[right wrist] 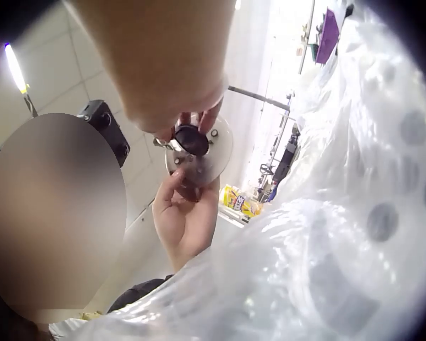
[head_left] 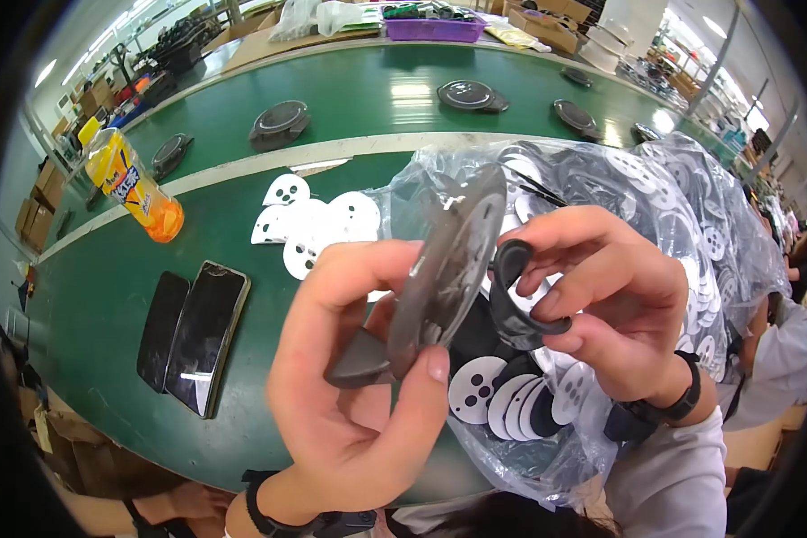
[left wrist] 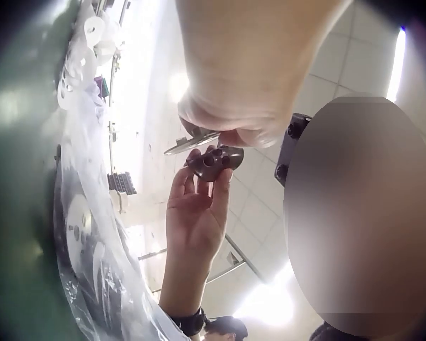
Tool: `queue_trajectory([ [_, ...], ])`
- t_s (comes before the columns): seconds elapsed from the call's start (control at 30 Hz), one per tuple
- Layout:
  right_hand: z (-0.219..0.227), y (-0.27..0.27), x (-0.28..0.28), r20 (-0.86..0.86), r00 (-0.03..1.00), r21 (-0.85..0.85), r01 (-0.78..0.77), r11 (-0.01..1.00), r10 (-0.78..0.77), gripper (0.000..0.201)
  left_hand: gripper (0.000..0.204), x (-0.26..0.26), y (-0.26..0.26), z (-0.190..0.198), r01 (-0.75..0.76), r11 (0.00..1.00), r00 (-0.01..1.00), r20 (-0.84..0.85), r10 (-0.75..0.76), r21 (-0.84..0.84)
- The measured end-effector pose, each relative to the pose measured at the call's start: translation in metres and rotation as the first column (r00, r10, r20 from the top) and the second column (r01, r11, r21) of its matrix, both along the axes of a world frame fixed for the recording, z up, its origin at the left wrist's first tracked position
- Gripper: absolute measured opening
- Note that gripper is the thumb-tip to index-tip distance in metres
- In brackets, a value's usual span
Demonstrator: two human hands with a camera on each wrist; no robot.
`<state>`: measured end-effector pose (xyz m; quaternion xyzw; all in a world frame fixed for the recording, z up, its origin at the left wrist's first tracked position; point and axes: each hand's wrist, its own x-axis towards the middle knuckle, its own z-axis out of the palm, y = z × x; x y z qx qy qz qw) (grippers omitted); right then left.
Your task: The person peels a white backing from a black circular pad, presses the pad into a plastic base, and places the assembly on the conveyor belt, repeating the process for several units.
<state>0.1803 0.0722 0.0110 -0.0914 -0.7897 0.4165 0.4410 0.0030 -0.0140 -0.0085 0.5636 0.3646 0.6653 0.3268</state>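
Upright in front of me, my left hand [head_left: 323, 430] grips a dark grey round plastic cover [head_left: 457, 251] with a tab at its side, thumb on the lower rim. My right hand [head_left: 628, 305] pinches a black flexible pad [head_left: 504, 309], bent into a curl, beside the cover's inner face. Holes show through this pad [left wrist: 214, 167] in the left wrist view. From the right wrist, the cover [right wrist: 216, 153] appears as a pale disc behind the pad [right wrist: 192, 140]. Below both hands lie white discs with holes [head_left: 475, 390] and black ones, in a clear plastic bag [head_left: 529, 480].
Loose white discs [head_left: 332, 224] lie on the green table [head_left: 90, 314] left of the bag. Two phones [head_left: 206, 341] and a yellow-capped drink bottle [head_left: 134, 184] stand further left. Several dark covers [head_left: 280, 124] sit along the green strip behind, with a purple bin [head_left: 435, 30] beyond.
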Motion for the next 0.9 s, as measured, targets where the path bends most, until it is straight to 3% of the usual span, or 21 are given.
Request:
queue_trajectory([
  [0.07, -0.001, -0.003, -0.001, -0.042, 0.998, -0.098, 0.043, 0.994, -0.047, 0.017, 0.053, 0.002, -0.002, 0.002, -0.019, 0.998, 1.000, -0.010, 0.018, -0.052],
  [0.2, -0.004, -0.001, -0.004, -0.054, 0.997, -0.135, 0.039, 0.990, -0.046, 0.018, 0.050, 0.001, 0.000, -0.003, -0.012, 0.999, 0.998, -0.063, 0.009, -0.042],
  [0.27, -0.002, -0.006, -0.005, -0.071, 0.994, -0.397, 0.047, 0.917, -0.082, 0.018, 0.049, -0.001, 0.001, -0.004, -0.003, 1.000, 0.998, -0.064, 0.002, -0.015],
  [0.4, -0.004, -0.004, -0.005, -0.063, 0.993, -0.396, 0.063, 0.916, -0.096, 0.018, 0.048, -0.004, 0.004, 0.000, 0.037, 0.999, 0.989, -0.144, -0.040, -0.020],
  [0.47, -0.006, -0.001, -0.005, -0.030, 0.995, -0.201, 0.084, 0.976, -0.092, 0.017, 0.048, -0.004, 0.004, 0.000, 0.071, 0.997, 0.980, -0.188, -0.070, -0.001],
  [0.53, -0.007, -0.001, -0.004, -0.030, 0.995, -0.176, 0.093, 0.980, -0.100, 0.016, 0.049, 0.000, 0.001, -0.001, 0.050, 0.996, 0.998, -0.042, -0.054, -0.073],
  [0.9, 0.003, -0.004, 0.000, 0.080, 0.980, -0.088, 0.188, 0.978, -0.181, 0.011, 0.052, 0.004, 0.000, 0.002, 0.068, 0.989, 0.997, 0.040, -0.063, -0.131],
])
